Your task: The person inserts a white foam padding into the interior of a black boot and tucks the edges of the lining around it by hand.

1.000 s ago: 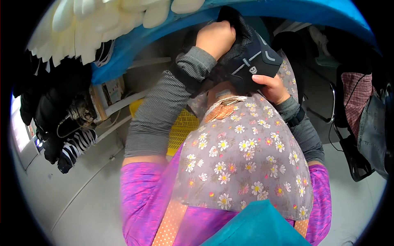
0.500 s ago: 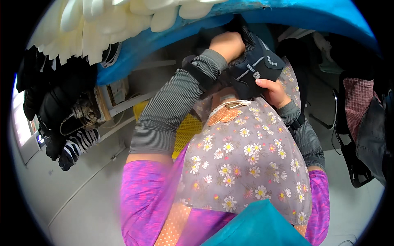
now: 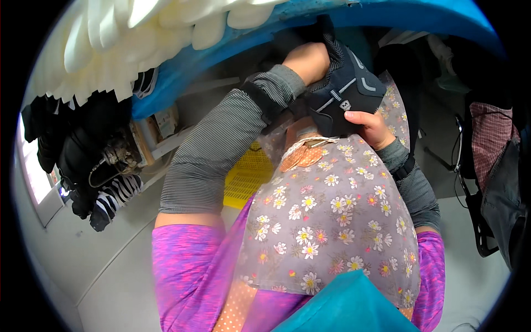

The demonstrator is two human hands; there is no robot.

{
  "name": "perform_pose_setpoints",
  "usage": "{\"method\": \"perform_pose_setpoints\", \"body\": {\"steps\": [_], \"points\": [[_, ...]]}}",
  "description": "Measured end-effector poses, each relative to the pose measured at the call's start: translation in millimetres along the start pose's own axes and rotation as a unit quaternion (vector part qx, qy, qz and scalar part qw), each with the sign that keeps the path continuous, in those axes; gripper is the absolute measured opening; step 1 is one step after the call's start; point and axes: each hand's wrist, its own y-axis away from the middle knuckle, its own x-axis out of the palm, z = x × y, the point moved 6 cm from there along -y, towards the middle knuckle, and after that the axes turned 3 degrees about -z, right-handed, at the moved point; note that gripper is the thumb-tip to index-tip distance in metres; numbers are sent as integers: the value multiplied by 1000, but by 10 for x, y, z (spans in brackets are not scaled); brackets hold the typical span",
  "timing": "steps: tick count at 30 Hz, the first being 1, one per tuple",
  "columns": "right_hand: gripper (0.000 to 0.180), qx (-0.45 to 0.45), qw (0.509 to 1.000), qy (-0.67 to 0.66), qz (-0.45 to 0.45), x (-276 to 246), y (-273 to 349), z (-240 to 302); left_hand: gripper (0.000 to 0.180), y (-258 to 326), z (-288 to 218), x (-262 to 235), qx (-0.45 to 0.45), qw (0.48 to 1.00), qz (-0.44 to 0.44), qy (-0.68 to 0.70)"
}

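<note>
A dark navy-black shoe upper (image 3: 354, 88) with grey stripe trim and a small pale badge is held above my lap, below the blue-covered table edge. My left hand (image 3: 310, 62) is closed at the collar of the upper, its knuckles up and the fingertips hidden in or behind the fabric. From the right, my right hand (image 3: 373, 128) grips the near side, thumb lying on top near the badge and the other fingers hidden underneath. Both forearms wear grey striped sleeve covers (image 3: 213, 152).
White foam shoe-shaped pieces (image 3: 127, 39) crowd the blue-covered table (image 3: 409, 19) at top left. Dark shoe uppers (image 3: 77, 138) hang at the left. A yellow plastic basket (image 3: 246, 177) is under my left arm. At right stands a black chair frame (image 3: 478, 221) beside draped clothing (image 3: 492, 149).
The view has shifted slightly, and my left elbow sits a little farther out to the left. Both hands keep their hold on the shoe upper, which has hardly moved.
</note>
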Motion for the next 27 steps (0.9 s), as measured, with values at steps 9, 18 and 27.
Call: {"method": "perform_pose_setpoints", "body": {"steps": [9,18,27], "points": [[43,-20,1000,0,16,-66,-38,-49,20,-18,-7,49,35,994,-103,2],[37,-79,997,-2,28,-37,-17,59,24,174,-66,-192,-21,994,-90,-55],[37,-54,998,-5,37,-137,-108,-8,24,35,-30,22,-20,999,-49,-10]]}}
